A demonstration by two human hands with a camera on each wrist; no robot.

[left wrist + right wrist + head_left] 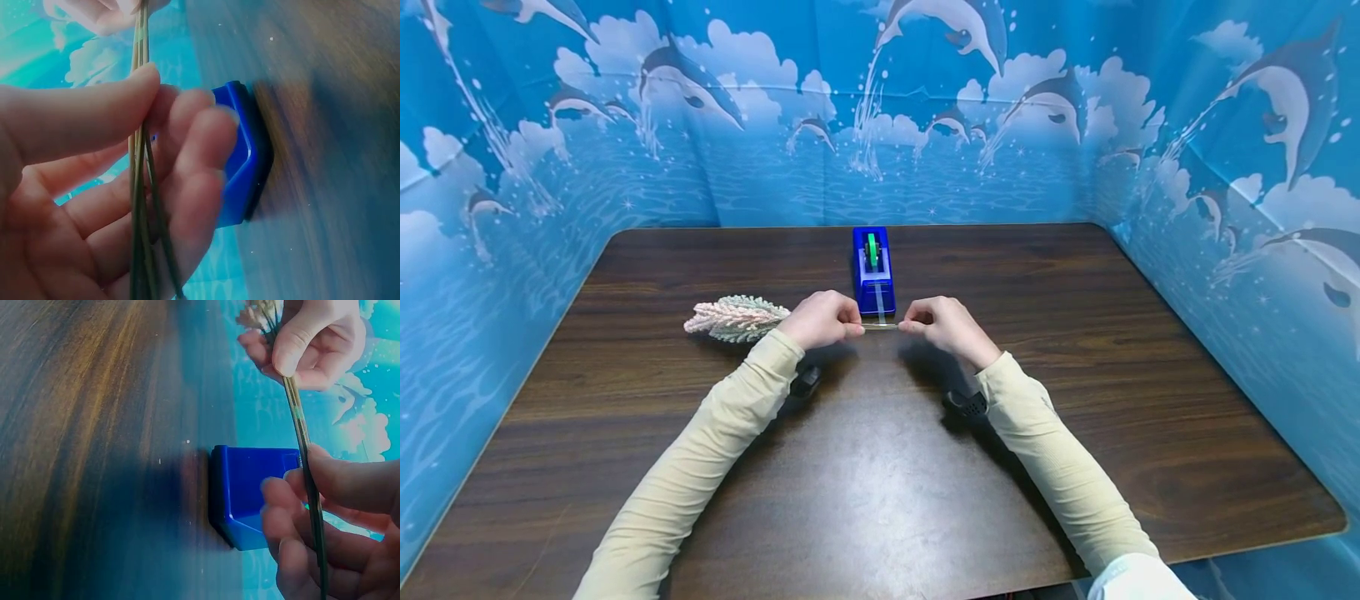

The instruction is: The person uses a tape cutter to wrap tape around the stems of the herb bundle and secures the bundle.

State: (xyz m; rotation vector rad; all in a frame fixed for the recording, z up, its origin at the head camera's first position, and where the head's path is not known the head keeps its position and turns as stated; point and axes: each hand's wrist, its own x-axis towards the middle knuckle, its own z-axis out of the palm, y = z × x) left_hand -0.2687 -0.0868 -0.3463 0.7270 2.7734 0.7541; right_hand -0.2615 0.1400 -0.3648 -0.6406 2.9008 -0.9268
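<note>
A bunch of thin stems (882, 327) runs sideways between the two hands. The left hand (826, 320) pinches it between thumb and fingers, close to the pale pink and green flower heads (737, 318). On the other side the right hand (947, 327) pinches the stems farther down. In the head view a strip of clear tape (881, 304) reaches from the blue tape dispenser (873, 271) to the stems. The right wrist view shows a greenish band (298, 413) on the stems (304, 434) between the hands.
The dispenser with its green roll stands just beyond the hands on a dark wooden table (865, 467). Blue curtains (775, 167) with dolphins surround the table's back and sides. Dark devices (966, 403) are at both wrists.
</note>
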